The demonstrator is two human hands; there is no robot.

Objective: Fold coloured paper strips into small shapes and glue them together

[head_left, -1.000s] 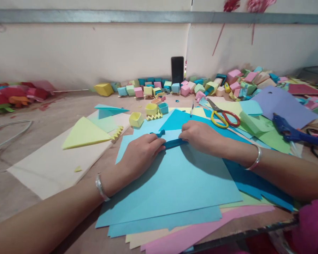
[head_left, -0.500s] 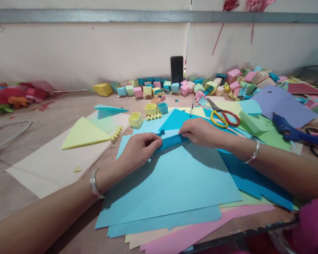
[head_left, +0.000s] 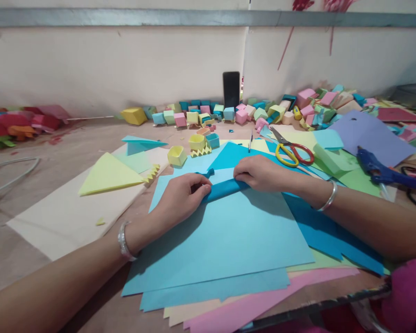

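Note:
A folded dark-blue paper strip (head_left: 224, 189) lies across the light-blue paper sheets (head_left: 225, 245). My left hand (head_left: 183, 194) pinches its left end between thumb and fingers. At the strip's right end, my right hand (head_left: 260, 173) is closed with its fingertips gripping the edge. Behind the hands lies a larger dark-blue sheet (head_left: 225, 156). Small yellow paper boxes (head_left: 176, 156) and a zigzag-cut yellow strip (head_left: 201, 151) stand just beyond my left hand. Scissors with yellow and red handles (head_left: 294, 152) rest past my right forearm.
Several small paper cubes (head_left: 180, 119) line the wall beside an upright phone (head_left: 231, 90). A blue glue gun (head_left: 377, 169) lies at the right. Folded yellow paper (head_left: 111, 175) rests on a white sheet (head_left: 65, 226) at the left. A pen (head_left: 250, 141) lies behind my right hand.
Both hands keep hold of the strip in nearly the same place. The top light-blue sheet has shifted slightly left, and the view has tilted a little.

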